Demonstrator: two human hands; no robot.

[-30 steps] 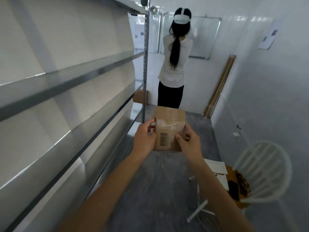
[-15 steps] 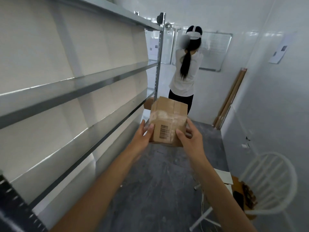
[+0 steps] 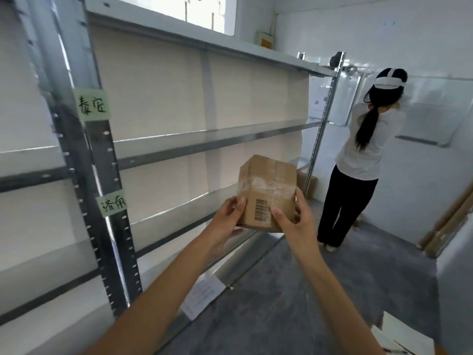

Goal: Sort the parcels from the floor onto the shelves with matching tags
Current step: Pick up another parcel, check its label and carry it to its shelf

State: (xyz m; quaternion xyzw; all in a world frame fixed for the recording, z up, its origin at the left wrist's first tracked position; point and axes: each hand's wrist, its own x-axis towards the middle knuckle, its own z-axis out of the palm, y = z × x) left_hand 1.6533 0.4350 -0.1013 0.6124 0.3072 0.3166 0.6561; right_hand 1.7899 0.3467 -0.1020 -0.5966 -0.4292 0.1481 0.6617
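Fingers (image 3: 240, 204) of the left hand (image 3: 226, 216) and right hand (image 3: 291, 220) clasp the taped parcel (image 3: 268, 190) at its sides, level with a bare shelf edge (image 3: 179, 216) below a green tag (image 3: 111, 202); open floor (image 3: 307, 290) lies right.

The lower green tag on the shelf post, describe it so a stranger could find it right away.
Start at the metal shelving along the left wall and find its near upright post. Two green tags are stuck on it; the lower tag sits about level with the parcel. It is smaller than the upper tag.
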